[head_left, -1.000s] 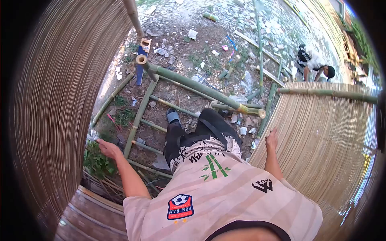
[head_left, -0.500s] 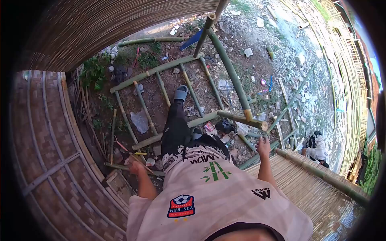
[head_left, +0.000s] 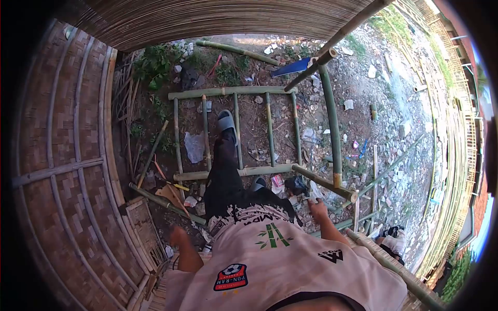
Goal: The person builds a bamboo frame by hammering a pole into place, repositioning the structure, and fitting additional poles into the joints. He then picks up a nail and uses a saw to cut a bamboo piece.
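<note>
Bamboo fills this head-down view of a person standing over dirt ground. Their right hand reaches to the near end of a bamboo pole — whether the fingers are closed on it cannot be told. The pole's long axis slants from upper left to lower right, its cut end pointing right. Their left hand hangs low near loose bamboo sticks, touching nothing visible; its fingers are unclear. The hands are well apart. A bamboo ladder frame lies flat on the ground ahead, rails running left to right, one sandalled foot upon it. The shirt carries a football badge reading "PON-RAM" and a green bamboo emblem. Woven bamboo panels stand at left.
</note>
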{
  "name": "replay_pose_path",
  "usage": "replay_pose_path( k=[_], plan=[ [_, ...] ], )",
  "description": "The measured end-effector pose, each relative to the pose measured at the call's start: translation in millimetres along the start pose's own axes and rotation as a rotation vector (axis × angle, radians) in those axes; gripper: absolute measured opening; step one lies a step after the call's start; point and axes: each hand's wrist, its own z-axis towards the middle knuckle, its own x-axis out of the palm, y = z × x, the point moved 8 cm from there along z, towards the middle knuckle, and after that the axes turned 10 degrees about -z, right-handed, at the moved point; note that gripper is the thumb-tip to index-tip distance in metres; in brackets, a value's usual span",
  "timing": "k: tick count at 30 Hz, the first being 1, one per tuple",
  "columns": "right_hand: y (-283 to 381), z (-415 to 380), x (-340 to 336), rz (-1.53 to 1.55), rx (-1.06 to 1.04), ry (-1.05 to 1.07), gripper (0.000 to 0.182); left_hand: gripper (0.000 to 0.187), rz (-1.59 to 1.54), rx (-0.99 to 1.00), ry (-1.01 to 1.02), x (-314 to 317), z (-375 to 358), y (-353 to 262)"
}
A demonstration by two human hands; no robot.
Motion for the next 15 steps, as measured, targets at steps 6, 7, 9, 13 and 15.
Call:
replay_pose_path(
  k=[6, 7, 9, 13, 15],
  plan=[
    [104.1, 51.6, -70.4, -0.171, -0.007, -0.032, 0.070, 0.067, -0.012, 0.077, 0.124, 70.4, 45.2, -106.4],
    [125.7, 62.3, -77.9, -0.073, 0.056, 0.018, 0.072, 0.066, -0.010, 0.076, 0.105, 75.7, 51.7, -134.5],
    [177.3, 88.4, -90.6, -0.058, 0.127, 0.107, 0.070, 0.064, 0.014, 0.036, 0.077, 82.6, 64.3, -196.4],
    [344.4, 160.2, -129.5, -0.255, -0.082, 0.156, 0.064, 0.049, -0.211, 0.233, 0.253, 65.6, 73.5, -347.0],
    [420.8, 225.9, -137.0, -0.241, -0.128, 0.085, 0.062, 0.045, -0.243, 0.661, 0.126, 60.3, 67.2, -408.2]
  ],
)
